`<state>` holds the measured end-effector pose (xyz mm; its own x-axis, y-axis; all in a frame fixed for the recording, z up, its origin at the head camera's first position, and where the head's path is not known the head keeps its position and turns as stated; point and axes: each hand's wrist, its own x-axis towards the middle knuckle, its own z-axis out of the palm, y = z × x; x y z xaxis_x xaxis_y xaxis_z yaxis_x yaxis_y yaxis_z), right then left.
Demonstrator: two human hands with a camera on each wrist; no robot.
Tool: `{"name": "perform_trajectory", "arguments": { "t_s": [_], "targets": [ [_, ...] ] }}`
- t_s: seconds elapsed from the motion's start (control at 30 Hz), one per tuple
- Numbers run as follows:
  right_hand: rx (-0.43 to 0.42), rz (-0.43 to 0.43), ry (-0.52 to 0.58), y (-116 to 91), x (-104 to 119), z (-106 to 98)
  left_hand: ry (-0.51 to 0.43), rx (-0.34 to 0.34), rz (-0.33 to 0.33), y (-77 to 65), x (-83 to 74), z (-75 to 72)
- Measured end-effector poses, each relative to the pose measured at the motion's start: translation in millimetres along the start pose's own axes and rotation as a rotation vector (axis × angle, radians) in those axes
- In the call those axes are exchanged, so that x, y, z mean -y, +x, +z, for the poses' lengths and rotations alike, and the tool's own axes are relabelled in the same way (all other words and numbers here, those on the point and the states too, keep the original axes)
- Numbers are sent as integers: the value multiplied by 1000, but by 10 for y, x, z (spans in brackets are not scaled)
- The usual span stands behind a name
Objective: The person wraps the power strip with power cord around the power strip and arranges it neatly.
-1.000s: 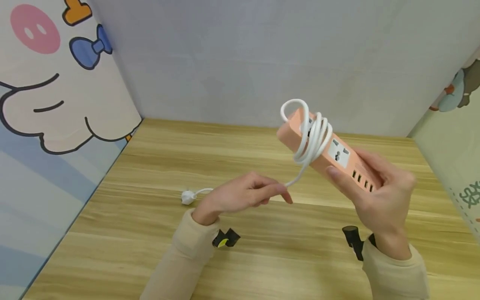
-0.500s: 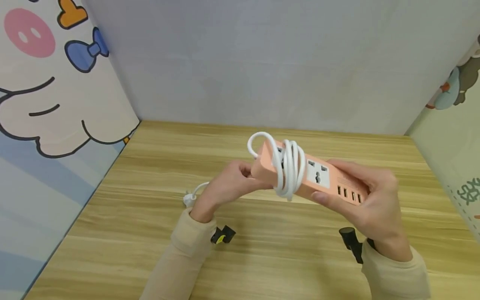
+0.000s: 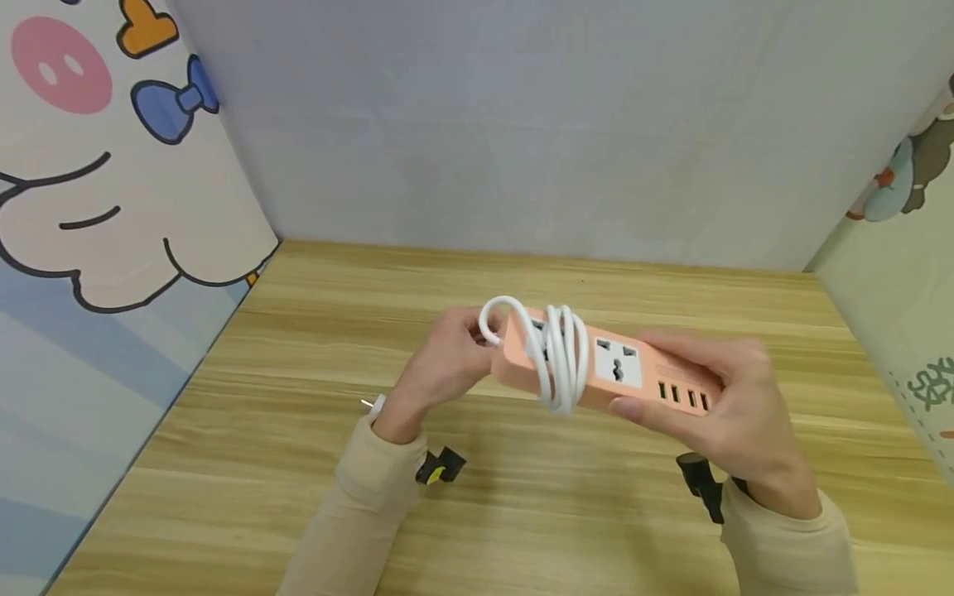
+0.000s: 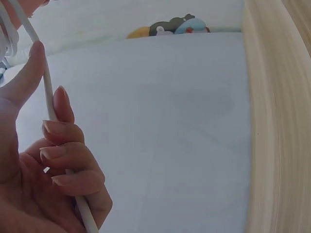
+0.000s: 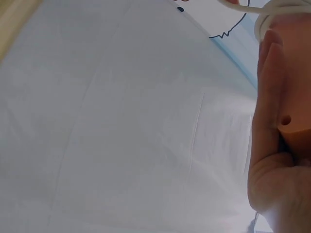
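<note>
A peach power strip with white sockets and USB ports is held up over the table, tilted slightly down to the right. My right hand grips its USB end, thumb along the near side and fingers along the far side. Several turns of white cord wrap round the strip's left part. My left hand is beside that left end, partly hidden behind it. In the left wrist view, the fingers curl round the free cord. The plug shows only partly behind my left wrist.
The wooden table spreads beneath both hands. A pale grey cloth wall rises at its back edge, with cartoon panels at left and right. Black wrist camera mounts stick out from both sleeves.
The power strip has come down and left and turned flatter in my right hand. My left hand has moved from in front of the cord to behind the strip's left end.
</note>
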<state>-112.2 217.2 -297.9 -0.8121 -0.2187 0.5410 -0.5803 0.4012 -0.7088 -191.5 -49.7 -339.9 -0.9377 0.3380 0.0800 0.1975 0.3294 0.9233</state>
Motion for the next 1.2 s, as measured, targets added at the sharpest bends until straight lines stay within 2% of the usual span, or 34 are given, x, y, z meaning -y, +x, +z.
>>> {"name": "perform_trajectory", "arguments": {
  "t_s": [0.13, 0.27, 0.4, 0.5, 0.77, 0.9, 1.1, 1.2],
  "targets": [
    [54, -12, 12, -8, 5, -17, 25, -47, 57, 11, 27, 14],
    [133, -6, 22, -15, 16, -35, 34, -75, 76, 19, 47, 24],
    [186, -22, -6, -12, 12, -52, -15, -64, 45, 21, 44, 13],
    [211, -31, -38, -15, 1, -56, -26, -58, 49, 15, 31, -10],
    [276, -28, -65, -25, -50, -42, 33, -82, 136, -8, 11, -41],
    [347, -48, -85, -25, -77, -59, 80, -91, 178, -3, 33, -17],
    [456, -42, -172, -5, -76, -92, 265, -165, 250, 29, 73, 30],
    [501, -40, -206, 11, -82, -71, 313, -163, 269, 30, 69, 42]
  ]
}}
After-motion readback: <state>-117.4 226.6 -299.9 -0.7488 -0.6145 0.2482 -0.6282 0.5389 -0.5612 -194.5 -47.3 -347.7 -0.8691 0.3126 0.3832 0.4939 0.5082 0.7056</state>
